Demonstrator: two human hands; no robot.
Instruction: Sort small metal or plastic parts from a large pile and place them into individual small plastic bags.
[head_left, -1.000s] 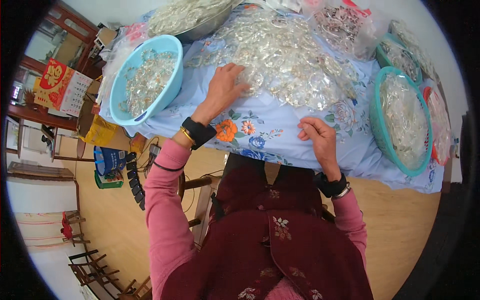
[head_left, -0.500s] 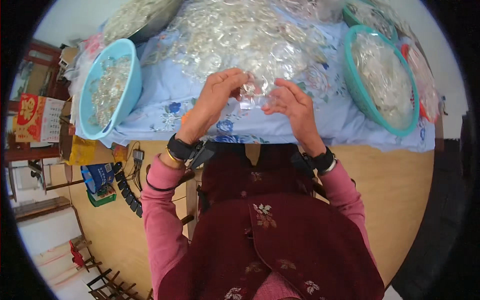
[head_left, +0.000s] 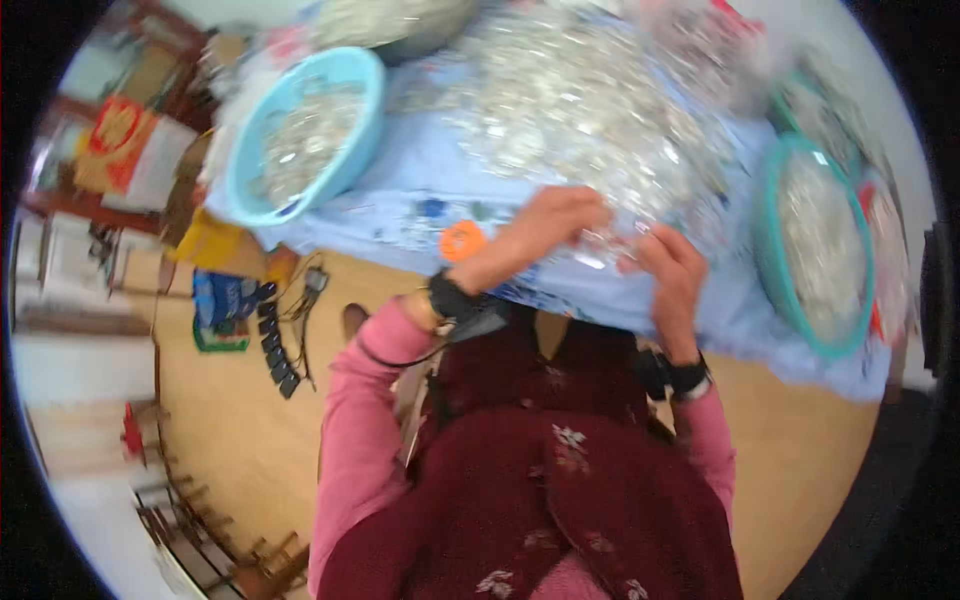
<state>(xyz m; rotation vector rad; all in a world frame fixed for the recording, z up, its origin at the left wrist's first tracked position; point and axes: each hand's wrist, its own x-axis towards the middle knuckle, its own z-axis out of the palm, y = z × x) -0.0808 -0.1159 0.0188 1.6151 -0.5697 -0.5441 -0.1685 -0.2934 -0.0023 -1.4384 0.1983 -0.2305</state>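
Fingers (head_left: pixel 580 208) pinch a clear packet (head_left: pixel 598 247); calendar (head_left: pixel 122 140) lettering is blurred.

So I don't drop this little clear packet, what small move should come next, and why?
Perhaps steady the clear packet before shifting it: it sits between your left hand and right hand, and blur hides how firmly either grips it.

The left forearm (head_left: pixel 368 405) slants up toward about 1 o'clock; beyond its wrist (head_left: pixel 470 274), the left hand (head_left: pixel 560 218) points to 2 o'clock, back uppermost, fingers (head_left: pixel 592 213) bent. The right forearm (head_left: pixel 708 430) rises between 11 and 12 o'clock; the right hand (head_left: pixel 676 272) sits at 4 o'clock from the left one, fingertips toward 10. Both pinch close together, though blur makes single fingers hard to separate.
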